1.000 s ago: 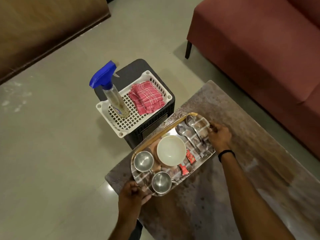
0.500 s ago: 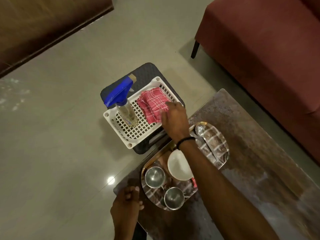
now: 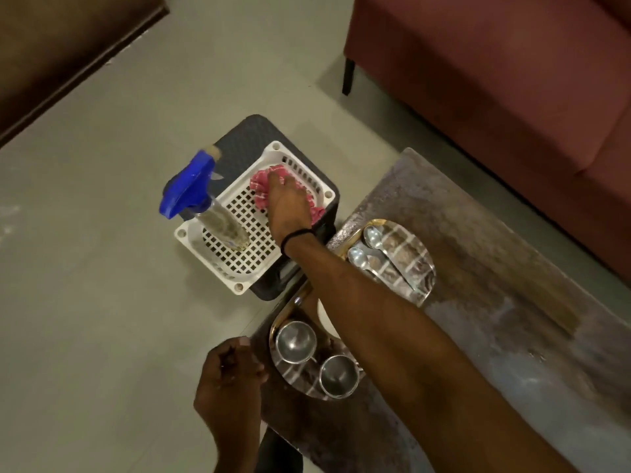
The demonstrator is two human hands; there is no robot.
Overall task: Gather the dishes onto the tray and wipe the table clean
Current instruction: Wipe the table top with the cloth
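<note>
A shiny oval tray (image 3: 415, 264) lies at the near-left end of the mottled table (image 3: 505, 302). On it are two steel cups (image 3: 296, 341) (image 3: 337, 375), two spoons (image 3: 374, 238) and a white bowl (image 3: 324, 317), mostly hidden under my right forearm. My right hand (image 3: 290, 206) reaches across into the white basket (image 3: 239, 268) and closes on the red checked cloth (image 3: 264, 180), which bunches under the fingers. My left hand (image 3: 228, 377) hovers loosely curled at the table's left corner, holding nothing.
A spray bottle with a blue trigger head (image 3: 205, 206) stands in the basket, which sits on a dark stool (image 3: 246, 138) left of the table. A maroon sofa (image 3: 495, 80) runs along the far right. Grey floor lies to the left.
My right hand left the tray's far rim, reached over to the basket and closed on the cloth. My left hand let go of the tray's near rim. The view shifted left.
</note>
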